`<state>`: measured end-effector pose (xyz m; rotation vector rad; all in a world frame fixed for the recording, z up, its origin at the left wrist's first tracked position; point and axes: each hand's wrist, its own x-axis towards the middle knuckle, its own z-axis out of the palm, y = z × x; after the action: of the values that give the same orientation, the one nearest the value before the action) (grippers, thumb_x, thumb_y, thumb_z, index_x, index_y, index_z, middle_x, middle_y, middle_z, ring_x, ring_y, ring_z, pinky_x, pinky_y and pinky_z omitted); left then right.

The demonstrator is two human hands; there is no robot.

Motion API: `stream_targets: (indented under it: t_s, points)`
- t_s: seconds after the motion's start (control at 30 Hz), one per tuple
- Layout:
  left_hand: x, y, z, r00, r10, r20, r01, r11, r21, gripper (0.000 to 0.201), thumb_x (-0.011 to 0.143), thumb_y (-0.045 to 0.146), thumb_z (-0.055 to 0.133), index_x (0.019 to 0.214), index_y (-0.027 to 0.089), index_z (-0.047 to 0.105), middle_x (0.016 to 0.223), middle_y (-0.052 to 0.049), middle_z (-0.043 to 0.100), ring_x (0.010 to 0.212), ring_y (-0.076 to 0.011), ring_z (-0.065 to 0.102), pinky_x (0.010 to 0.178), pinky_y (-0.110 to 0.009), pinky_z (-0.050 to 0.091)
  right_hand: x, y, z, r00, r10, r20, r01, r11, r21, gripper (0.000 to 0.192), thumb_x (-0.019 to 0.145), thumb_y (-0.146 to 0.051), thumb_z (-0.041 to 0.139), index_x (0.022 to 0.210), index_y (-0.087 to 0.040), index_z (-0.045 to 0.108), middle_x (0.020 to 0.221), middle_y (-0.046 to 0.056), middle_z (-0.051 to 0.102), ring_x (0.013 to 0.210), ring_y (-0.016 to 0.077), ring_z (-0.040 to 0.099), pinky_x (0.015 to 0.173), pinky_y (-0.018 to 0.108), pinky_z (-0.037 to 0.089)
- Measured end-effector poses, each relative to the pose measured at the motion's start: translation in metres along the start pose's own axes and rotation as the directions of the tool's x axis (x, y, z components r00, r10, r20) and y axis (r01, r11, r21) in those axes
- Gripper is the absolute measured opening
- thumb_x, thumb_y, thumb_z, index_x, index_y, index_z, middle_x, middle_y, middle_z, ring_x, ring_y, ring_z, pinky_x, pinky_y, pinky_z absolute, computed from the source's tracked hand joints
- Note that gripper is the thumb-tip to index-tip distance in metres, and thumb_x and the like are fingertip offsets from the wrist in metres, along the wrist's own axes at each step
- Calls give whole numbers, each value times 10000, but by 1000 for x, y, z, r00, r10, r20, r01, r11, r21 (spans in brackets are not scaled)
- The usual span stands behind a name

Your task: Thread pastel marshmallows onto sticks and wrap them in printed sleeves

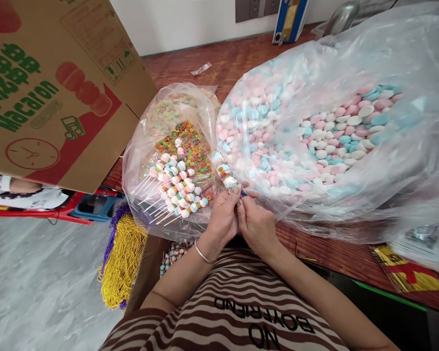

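Observation:
A wrapped marshmallow skewer [224, 170], with candy rings between its pieces in a clear printed wrapper, points away from me. My left hand [222, 214] is closed around its lower end. My right hand [256, 223] pinches the same end, where a bit of blue shows; the fingertips meet and partly hide it. Just left of my hands, a pile of bare marshmallow skewers [179, 187] with white sticks rests on an open clear bag of colourful candy rings [190, 146]. To the right spreads a large clear bag of pink, white and blue marshmallows [346, 126].
A cardboard box [91, 112] stands at the left on the wooden table [175, 66]. Below my left arm, a carton [142, 278] holds more wrapped skewers [175, 253]. Gold and purple bead strands [122, 258] hang beside it. A yellow-red packet [406, 268] lies at right.

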<state>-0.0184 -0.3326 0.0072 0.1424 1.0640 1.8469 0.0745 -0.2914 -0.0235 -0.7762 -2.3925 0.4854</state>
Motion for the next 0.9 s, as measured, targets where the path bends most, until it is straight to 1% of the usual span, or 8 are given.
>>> stream_targets:
  t_s: [0.17, 0.3, 0.43, 0.6, 0.67, 0.73, 0.8, 0.9]
  points:
    - [-3, -3, 2, 995, 55, -79, -56, 998, -6, 320, 747, 398, 835, 919, 147, 735, 816, -74, 769, 938, -227, 742, 867, -319, 564, 0, -1, 6, 998, 58, -20, -57, 997, 47, 412, 1085, -395, 334, 1042, -130, 647, 750, 103, 729, 585, 191, 626, 547, 293, 343]
    - [-6, -2, 3, 986, 115, -120, -121, 992, -43, 267, 760, 340, 827, 921, 142, 750, 931, -87, 783, 1057, -235, 723, 946, -326, 549, -1, 2, 6, 998, -48, -41, 48, 999, -12, 409, 1075, -310, 382, 1347, -79, 582, 955, 180, 765, 639, 195, 643, 597, 326, 402]
    - [-16, 0, 4, 999, 21, -40, -24, 996, -87, 277, 800, 341, 792, 979, 134, 756, 1111, -141, 773, 1255, -301, 644, 1081, -430, 489, 2, 4, 4, 990, -141, -15, 140, 989, -44, 425, 1069, -212, 341, 1375, -73, 601, 750, 112, 739, 592, 180, 615, 593, 327, 409]
    - [-22, 12, -6, 996, 21, 84, -16, 998, -56, 341, 817, 362, 779, 1056, 118, 769, 1253, -162, 731, 1348, -318, 577, 1130, -417, 457, 1, 2, -10, 996, -73, -55, 88, 939, 334, 360, 1048, -247, 389, 1280, -146, 644, 1047, 131, 764, 877, 200, 704, 759, 314, 526]
    - [-20, 19, -14, 989, -32, 143, 35, 999, -16, 357, 781, 346, 821, 1058, 127, 775, 1269, -160, 725, 1332, -326, 589, 1102, -407, 483, -1, -3, -17, 999, 40, -18, -23, 829, 559, 297, 1034, -293, 439, 1205, -187, 657, 1090, 107, 745, 948, 205, 692, 805, 327, 545]
    - [-17, 23, -22, 975, -100, 200, 96, 995, 28, 378, 714, 348, 880, 1014, 136, 788, 1252, -165, 732, 1287, -341, 621, 1044, -408, 525, -3, -9, -22, 978, 163, 132, -205, 613, 763, 240, 1015, -368, 497, 1087, -213, 666, 900, 45, 712, 772, 171, 654, 701, 305, 542]
    - [-14, 23, -29, 966, -131, 222, 119, 991, 66, 378, 635, 363, 930, 915, 148, 796, 1196, -167, 751, 1202, -349, 669, 943, -409, 575, -5, -15, -24, 916, 207, 343, -391, 270, 880, 232, 977, -440, 574, 992, -221, 648, 617, -57, 539, 501, 108, 472, 555, 263, 485]
    - [-10, 18, -35, 969, -140, 203, 127, 989, 77, 380, 538, 407, 972, 752, 169, 766, 1022, -142, 782, 1093, -342, 711, 833, -416, 603, -6, -21, -22, 814, 108, 571, -541, -217, 812, 245, 908, -443, 688, 964, -217, 612, 482, -159, 262, 371, 43, 169, 459, 213, 407]
